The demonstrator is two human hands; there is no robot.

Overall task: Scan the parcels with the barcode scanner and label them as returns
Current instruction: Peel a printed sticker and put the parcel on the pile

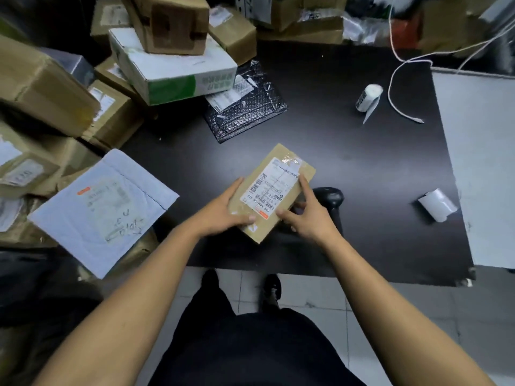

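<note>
A small flat brown parcel [281,174] with a white shipping label facing up is held over the near part of the black table [348,151]. My left hand [223,211] grips its left edge, thumb on top near the label's corner. My right hand [309,215] holds its right edge, index finger lying along the side. The black barcode scanner [330,197] lies on the table just right of the parcel, partly hidden behind my right hand. A roll of labels [367,97] lies at the far right, and a second white roll [437,207] lies at the right.
Cardboard boxes [44,87] are piled at the left and back, with a white-green box [172,71] on top. A black bubble mailer [248,112] lies mid-table. A white padded mailer [106,207] overhangs the left. A white cable [401,79] trails at the back right.
</note>
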